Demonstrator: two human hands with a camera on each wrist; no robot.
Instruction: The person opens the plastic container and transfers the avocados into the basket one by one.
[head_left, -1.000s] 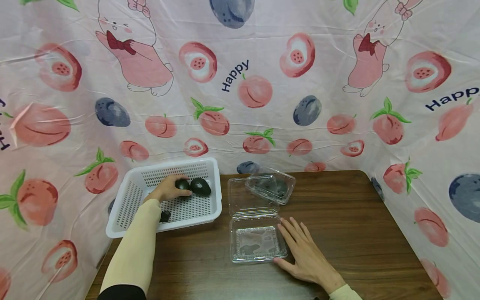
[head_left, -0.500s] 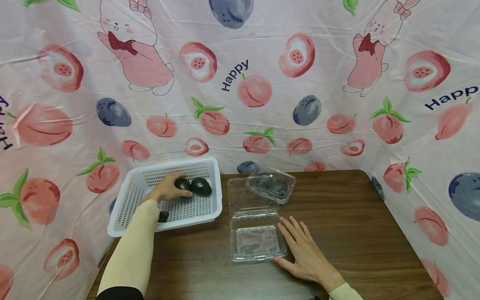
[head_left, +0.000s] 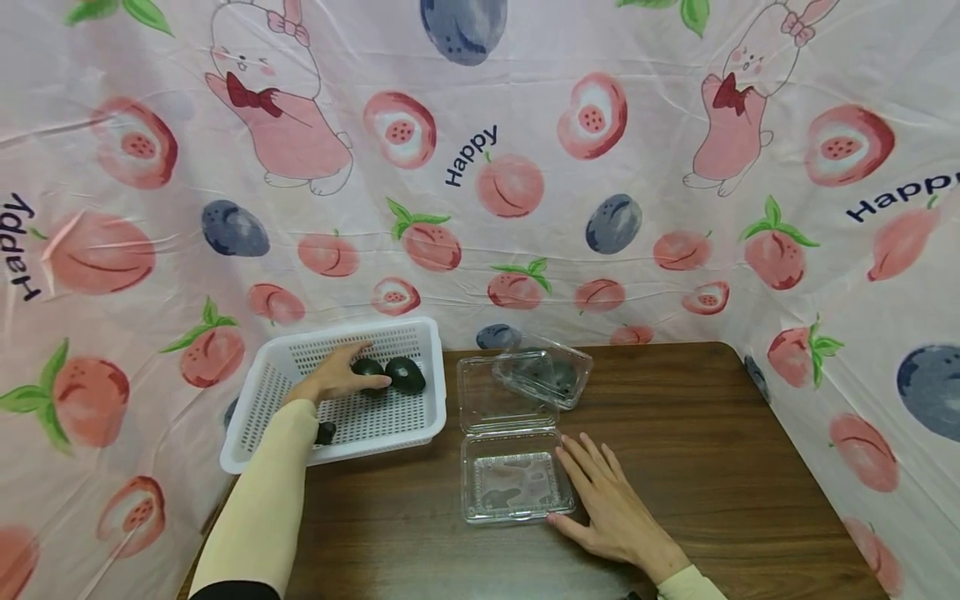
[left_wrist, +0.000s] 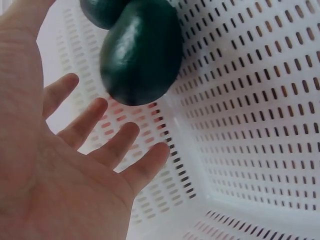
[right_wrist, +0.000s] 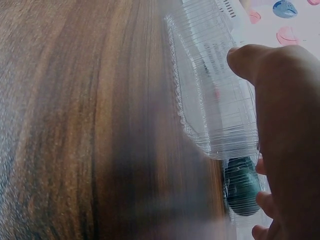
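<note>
Two dark green avocados lie side by side in a white perforated basket [head_left: 270, 417]: a left avocado [head_left: 367, 367] and a right avocado [head_left: 407, 376]. My left hand [head_left: 336, 375] reaches into the basket, thumb and fingers spread about the left one. In the left wrist view, a gap shows between the fingertips and the nearer avocado [left_wrist: 142, 55]. An open clear plastic clamshell box [head_left: 517, 487] stands on the table, its lid folded back. My right hand [head_left: 618, 508] rests flat against the box's right side, fingers extended.
Behind the open lid, a second clear clamshell [head_left: 573, 367] holds dark green avocados, overlapped by the lid in the head view. The brown wooden table [head_left: 697, 433] ends at a fruit-printed curtain [head_left: 660, 300] at the back and sides.
My left thumb and fingers have spread slightly wider around the left avocado. The view has shifted a little; my right hand and the clamshell have stayed in place.
</note>
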